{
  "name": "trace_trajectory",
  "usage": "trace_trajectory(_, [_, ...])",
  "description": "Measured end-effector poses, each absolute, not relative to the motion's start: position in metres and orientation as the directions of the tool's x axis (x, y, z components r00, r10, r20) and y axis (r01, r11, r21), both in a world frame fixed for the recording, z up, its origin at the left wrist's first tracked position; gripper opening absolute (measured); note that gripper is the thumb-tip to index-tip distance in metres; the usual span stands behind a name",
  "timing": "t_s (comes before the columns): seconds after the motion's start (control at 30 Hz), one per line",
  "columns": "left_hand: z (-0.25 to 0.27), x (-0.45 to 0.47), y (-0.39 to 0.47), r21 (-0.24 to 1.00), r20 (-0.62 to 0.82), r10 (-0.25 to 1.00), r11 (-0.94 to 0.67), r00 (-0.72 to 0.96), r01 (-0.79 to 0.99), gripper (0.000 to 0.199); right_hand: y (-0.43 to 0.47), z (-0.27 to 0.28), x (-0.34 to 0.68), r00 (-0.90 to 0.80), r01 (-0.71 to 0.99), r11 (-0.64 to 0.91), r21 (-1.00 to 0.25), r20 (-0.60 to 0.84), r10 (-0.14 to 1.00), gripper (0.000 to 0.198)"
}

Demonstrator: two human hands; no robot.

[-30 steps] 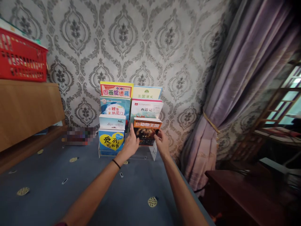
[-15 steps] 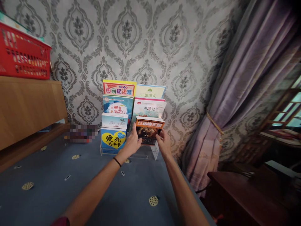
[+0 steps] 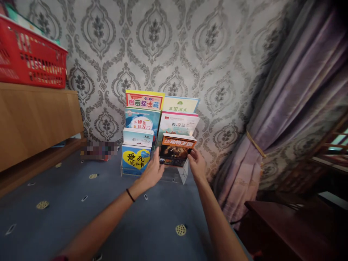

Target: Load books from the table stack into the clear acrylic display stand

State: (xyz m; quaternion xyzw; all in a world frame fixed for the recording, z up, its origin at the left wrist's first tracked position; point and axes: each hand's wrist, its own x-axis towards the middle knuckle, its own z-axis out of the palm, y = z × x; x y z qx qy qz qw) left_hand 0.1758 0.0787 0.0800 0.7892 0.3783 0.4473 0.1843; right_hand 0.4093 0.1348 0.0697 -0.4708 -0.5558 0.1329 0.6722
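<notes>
A book with a lion on its dark cover and an orange title band (image 3: 178,149) leans in the lower right of a clear acrylic stepped rack (image 3: 184,174). My left hand (image 3: 152,170) grips its left edge, thumb low near the front. At the right edge my right hand (image 3: 197,165) pinches it between thumb and fingers. Behind it stand a pale book with a pink top edge (image 3: 178,124) and a light green book (image 3: 179,105). The left column holds a blue book with a yellow heart (image 3: 136,159), a pale blue book (image 3: 138,137), a teal book (image 3: 143,119) and a yellow-edged book (image 3: 144,101).
The rack stands on a dark blue patterned cloth (image 3: 116,217) against a wallpapered wall (image 3: 152,47). To the left are a wooden cabinet (image 3: 40,123), a red basket (image 3: 35,58) and a blurred-out item (image 3: 99,149). A purple curtain (image 3: 274,119) and dark red furniture (image 3: 288,224) are at right.
The view has turned slightly left, so everything sits farther right in the picture. Both hands remain at the lion book's sides, and the book stays in the same place in the rack.
</notes>
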Motion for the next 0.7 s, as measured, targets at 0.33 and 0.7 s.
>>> trace_trajectory(0.33, [-0.001, 0.103, 0.02, 0.6, 0.309, 0.76, -0.622, 0.572, 0.503, 0.053, 0.118, 0.05, 0.388, 0.477, 0.472, 0.451, -0.757, 0.65, 0.592, 0.051])
trace_trajectory(0.7, [-0.009, 0.095, 0.017, 0.425, 0.309, 0.7, -0.707, 0.643, 0.565, 0.037, 0.031, -0.018, 0.33, 0.066, 0.592, 0.35, -0.726, 0.477, 0.876, 0.027])
